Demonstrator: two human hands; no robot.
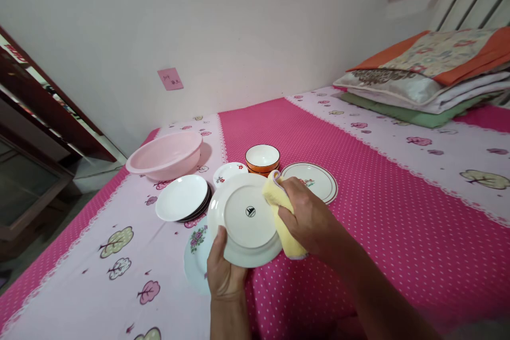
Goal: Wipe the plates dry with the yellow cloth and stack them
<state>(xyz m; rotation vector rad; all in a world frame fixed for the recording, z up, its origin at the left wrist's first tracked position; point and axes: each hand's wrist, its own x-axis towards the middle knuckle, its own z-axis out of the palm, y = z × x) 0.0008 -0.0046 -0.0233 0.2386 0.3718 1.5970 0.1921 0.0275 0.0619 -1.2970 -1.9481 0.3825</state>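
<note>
A white plate is held up with its underside toward me, showing a small dark mark in its centre. My left hand grips its lower left edge, thumb over the rim. In my right hand is a yellow cloth, pressed against the plate's right edge. Partly hidden behind the plate lie a pale plate with purple flowers and a small plate with red flowers. Orange bowls stacked together stand just beyond. A plate with a red-lined rim lies behind my right hand.
To the left are a stack of white plates and a pink basin. Everything rests on a pink patterned bedspread. Folded bedding and cushions are piled at the far right. A wall borders the back.
</note>
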